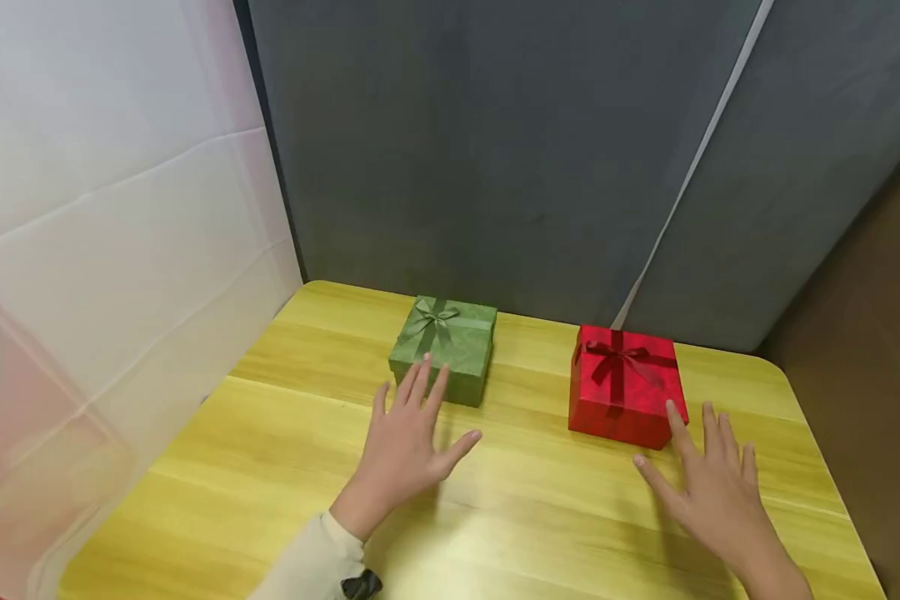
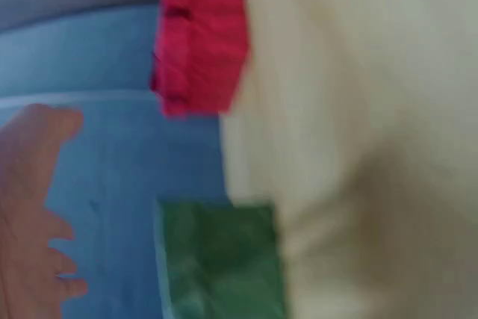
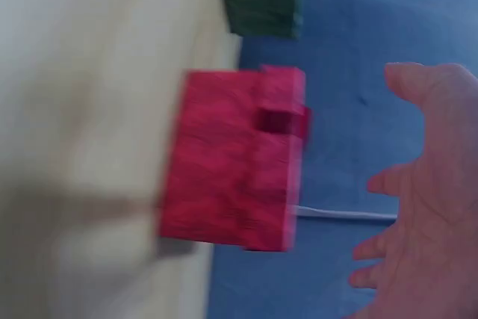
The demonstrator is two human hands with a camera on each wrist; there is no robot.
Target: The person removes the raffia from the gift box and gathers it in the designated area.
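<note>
My left hand (image 1: 408, 446) flat, fingers spread, near green box (image 1: 446, 348). My right hand (image 1: 708, 483) flat, fingers spread, beside red box (image 1: 624, 385). Both hold nothing.

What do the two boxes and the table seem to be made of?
Green box: likely matte paper-covered card, faintly mottled, with a ribbon bow.
Red box: likely glossier card, light sheen, satin-like ribbon.
Table: wood or wood-look laminate, yellow grain, smooth and reflective.

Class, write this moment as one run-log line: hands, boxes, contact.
left hand: open, by green gift box, contact unclear | right hand: open, by red gift box, contact unclear | both boxes: lidded, on yellow table
</note>
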